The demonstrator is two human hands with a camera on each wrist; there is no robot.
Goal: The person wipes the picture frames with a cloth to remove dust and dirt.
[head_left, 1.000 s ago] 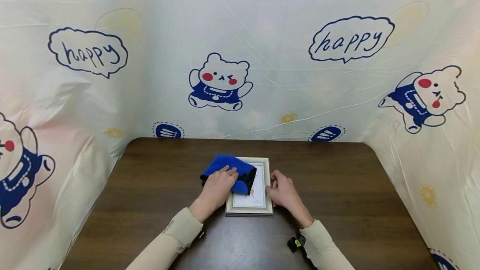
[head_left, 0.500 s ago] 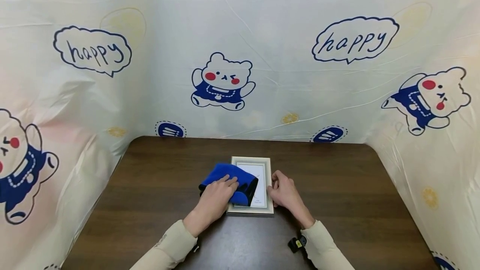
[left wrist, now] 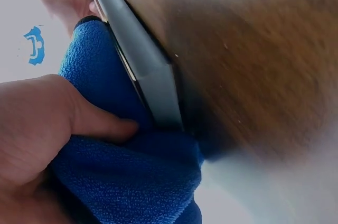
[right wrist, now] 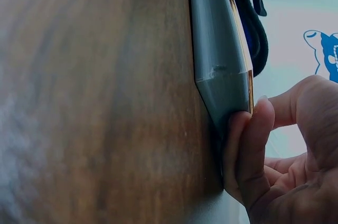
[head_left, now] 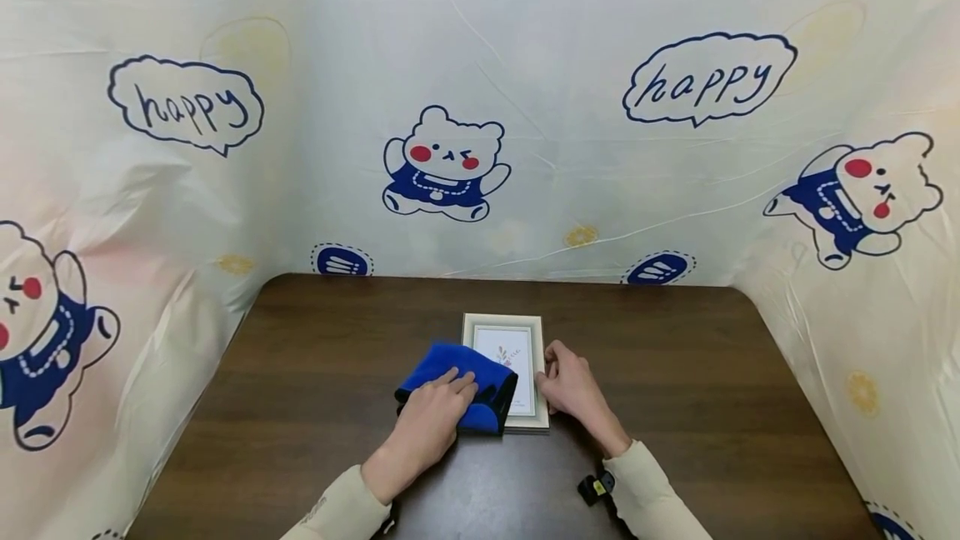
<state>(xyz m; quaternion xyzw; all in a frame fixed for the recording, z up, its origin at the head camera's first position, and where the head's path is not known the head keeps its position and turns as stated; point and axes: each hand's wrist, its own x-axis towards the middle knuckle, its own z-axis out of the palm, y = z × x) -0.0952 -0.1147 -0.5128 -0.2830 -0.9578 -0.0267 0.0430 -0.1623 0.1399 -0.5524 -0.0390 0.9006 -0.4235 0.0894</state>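
A picture frame (head_left: 536, 348) with a pale border lies flat at the table's middle, a small plant print inside it. Over its lower left part lies a folded blue cloth (head_left: 442, 354) with black edging. My left hand (head_left: 427, 427) rests on top of this cloth, and the left wrist view has its thumb (left wrist: 113, 126) pressed into the fluffy fabric just beside the frame's grey side (left wrist: 134, 39). At the frame's right edge, my right hand (head_left: 576, 386) pinches the lower corner, thumb at the face and fingers along the side.
The dark wooden table (head_left: 675, 357) extends around the frame. Behind and on both sides hangs a pale printed curtain (head_left: 555, 65) with bears and speech bubbles. A small black device (head_left: 597, 487) sits at the right wrist.
My left hand has drawn the blue cloth down the frame toward the near edge, uncovering the upper part of the print. The right hand keeps its grip on the frame's edge.
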